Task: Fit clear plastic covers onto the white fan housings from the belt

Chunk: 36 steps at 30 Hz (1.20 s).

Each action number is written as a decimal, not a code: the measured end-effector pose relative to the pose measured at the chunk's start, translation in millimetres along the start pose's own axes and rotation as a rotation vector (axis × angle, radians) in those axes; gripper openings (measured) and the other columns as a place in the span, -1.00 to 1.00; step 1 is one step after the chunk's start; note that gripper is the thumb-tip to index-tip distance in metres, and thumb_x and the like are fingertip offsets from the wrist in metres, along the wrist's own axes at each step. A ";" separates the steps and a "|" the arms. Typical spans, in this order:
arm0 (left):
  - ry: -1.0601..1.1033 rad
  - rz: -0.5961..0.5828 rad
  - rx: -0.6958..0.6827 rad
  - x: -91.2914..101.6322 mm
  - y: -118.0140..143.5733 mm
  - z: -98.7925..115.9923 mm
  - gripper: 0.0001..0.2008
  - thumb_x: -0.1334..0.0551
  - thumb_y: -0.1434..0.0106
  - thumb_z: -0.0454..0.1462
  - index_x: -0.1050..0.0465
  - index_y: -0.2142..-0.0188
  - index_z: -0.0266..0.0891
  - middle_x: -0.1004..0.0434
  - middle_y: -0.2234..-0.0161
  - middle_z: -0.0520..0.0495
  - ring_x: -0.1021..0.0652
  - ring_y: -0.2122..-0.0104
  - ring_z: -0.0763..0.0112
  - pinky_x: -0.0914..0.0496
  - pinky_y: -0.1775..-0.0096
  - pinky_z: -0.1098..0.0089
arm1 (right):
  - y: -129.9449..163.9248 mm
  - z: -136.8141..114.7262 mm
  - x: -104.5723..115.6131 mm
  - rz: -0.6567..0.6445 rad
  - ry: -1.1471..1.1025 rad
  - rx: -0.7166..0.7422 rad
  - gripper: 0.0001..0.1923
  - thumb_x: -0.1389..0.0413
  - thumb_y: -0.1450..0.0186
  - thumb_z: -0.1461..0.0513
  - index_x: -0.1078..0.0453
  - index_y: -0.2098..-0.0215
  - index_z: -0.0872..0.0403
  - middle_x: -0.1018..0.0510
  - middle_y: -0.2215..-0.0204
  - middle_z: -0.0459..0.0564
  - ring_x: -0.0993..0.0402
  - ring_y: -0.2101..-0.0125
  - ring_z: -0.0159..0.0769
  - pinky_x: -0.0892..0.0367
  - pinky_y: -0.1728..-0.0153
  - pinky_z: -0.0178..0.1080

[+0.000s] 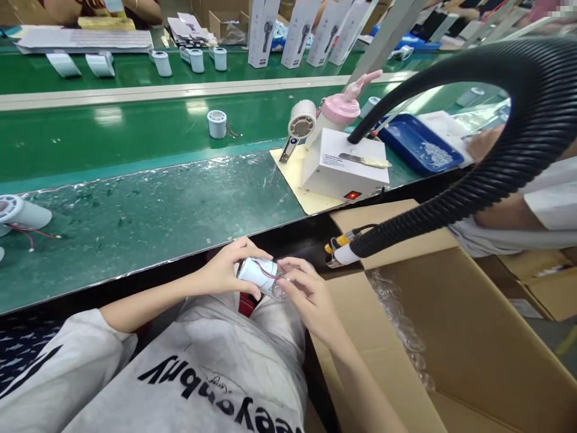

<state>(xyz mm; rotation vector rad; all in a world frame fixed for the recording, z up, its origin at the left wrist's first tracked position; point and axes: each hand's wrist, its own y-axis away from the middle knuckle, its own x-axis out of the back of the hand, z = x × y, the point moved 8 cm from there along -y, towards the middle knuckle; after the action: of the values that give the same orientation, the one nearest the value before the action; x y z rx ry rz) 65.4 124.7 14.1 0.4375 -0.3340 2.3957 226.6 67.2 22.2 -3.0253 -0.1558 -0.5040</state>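
My left hand (224, 269) is wrapped around a white cylindrical fan housing (256, 272), tilted above my lap, with thin red and black wires running along its side. At its right end sits a transparent round part (278, 291), which the fingers of my right hand (311, 291) pinch against the housing. Whether that part is attached cannot be made out. To the right hangs a tool with a yellow and white body (341, 252) at the end of a thick black corrugated hose (406, 225).
A white box-shaped machine (345, 165) with a red switch stands on the bench beside a handheld fan (297, 126) and a pink-lidded bottle (340, 108). An open carton (460, 325) with transparent round parts (401, 325) is at my right. A co-worker's arm (505, 210) is beyond.
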 end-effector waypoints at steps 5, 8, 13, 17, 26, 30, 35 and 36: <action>0.078 -0.180 -0.074 -14.8 1.9 1.9 -0.35 -0.53 -0.05 -0.03 -0.54 -0.12 -0.12 -0.53 -0.09 -0.25 -0.54 -0.08 0.07 -0.43 -0.12 0.11 | 0.2 6.2 11.0 0.087 -0.168 -0.013 -0.68 -0.21 -0.36 0.14 -0.50 0.55 0.03 -0.65 0.23 0.06 -0.61 0.18 -0.16 -0.51 0.15 -0.16; 0.199 -0.195 0.064 -17.1 5.9 -2.6 -0.30 -0.54 -0.05 -0.10 -0.48 -0.18 -0.15 -0.58 -0.07 -0.24 -0.59 -0.01 0.13 -0.50 0.01 0.22 | 1.4 4.9 11.3 0.055 -0.245 0.036 -0.75 -0.26 -0.36 0.12 -0.59 0.46 0.00 -0.68 0.13 0.07 -0.64 0.09 -0.10 -0.55 0.06 -0.09; 0.498 -0.131 0.335 -20.6 17.3 -14.5 -0.19 -0.54 -0.02 -0.12 -0.39 -0.24 -0.22 -0.59 0.01 -0.20 -0.62 0.19 0.30 -0.53 0.18 0.33 | 12.2 -10.8 2.8 -0.036 0.035 0.265 -0.57 -0.40 -0.24 0.25 -0.56 -0.07 -0.11 -0.57 -0.17 0.07 -0.51 -0.17 -0.03 -0.44 -0.20 0.00; 0.451 -0.158 0.297 -19.8 18.6 -9.8 -0.17 -0.56 0.01 -0.07 -0.40 -0.24 -0.18 -0.58 -0.03 -0.21 -0.61 0.20 0.29 -0.52 0.20 0.33 | 17.6 -10.2 1.5 -0.052 0.051 0.274 -0.57 -0.38 -0.28 0.23 -0.52 -0.10 -0.10 -0.58 -0.16 0.07 -0.53 -0.16 -0.05 -0.50 -0.15 -0.03; 0.213 -0.185 -0.018 -10.2 15.1 15.8 -0.23 -0.52 -0.08 -0.05 -0.42 -0.27 -0.07 -0.53 -0.19 -0.24 -0.54 -0.16 0.04 -0.41 -0.18 0.09 | 17.1 6.0 -0.9 -0.121 -0.278 -0.032 -0.54 -0.41 -0.23 0.04 -0.50 -0.04 -0.05 -0.61 -0.06 0.09 -0.61 -0.04 -0.06 -0.62 0.02 -0.07; 0.204 -0.194 -0.080 -10.4 15.4 20.3 -0.24 -0.52 -0.10 -0.10 -0.41 -0.28 -0.05 -0.52 -0.22 -0.23 -0.52 -0.18 0.03 -0.39 -0.22 0.05 | 18.9 10.1 -4.7 -0.135 -0.368 -0.131 -0.52 -0.42 -0.21 0.01 -0.46 -0.03 -0.05 -0.61 0.00 0.07 -0.62 0.04 -0.12 -0.62 0.09 -0.12; 0.187 -0.206 -0.115 -11.4 15.3 24.2 -0.27 -0.51 -0.13 -0.15 -0.41 -0.28 -0.06 -0.49 -0.25 -0.24 -0.49 -0.23 0.02 -0.35 -0.26 0.01 | 19.3 16.2 -9.4 -0.155 -0.444 -0.195 -0.48 -0.39 -0.21 -0.06 -0.44 -0.02 -0.03 -0.59 0.03 0.09 -0.59 0.10 -0.13 -0.58 0.20 -0.19; 0.185 -0.208 -0.122 -11.3 15.5 25.0 -0.28 -0.51 -0.13 -0.16 -0.40 -0.28 -0.06 -0.49 -0.25 -0.24 -0.49 -0.23 0.02 -0.35 -0.26 0.01 | 19.1 17.5 -10.4 -0.158 -0.462 -0.200 -0.47 -0.39 -0.21 -0.07 -0.43 -0.02 -0.03 -0.59 0.03 0.08 -0.59 0.11 -0.15 -0.57 0.19 -0.20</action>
<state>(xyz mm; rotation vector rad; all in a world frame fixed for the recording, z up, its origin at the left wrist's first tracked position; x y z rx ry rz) 68.9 98.1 30.5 0.1832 -0.3318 2.1792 224.5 48.8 1.3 -3.2883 -0.3924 0.1959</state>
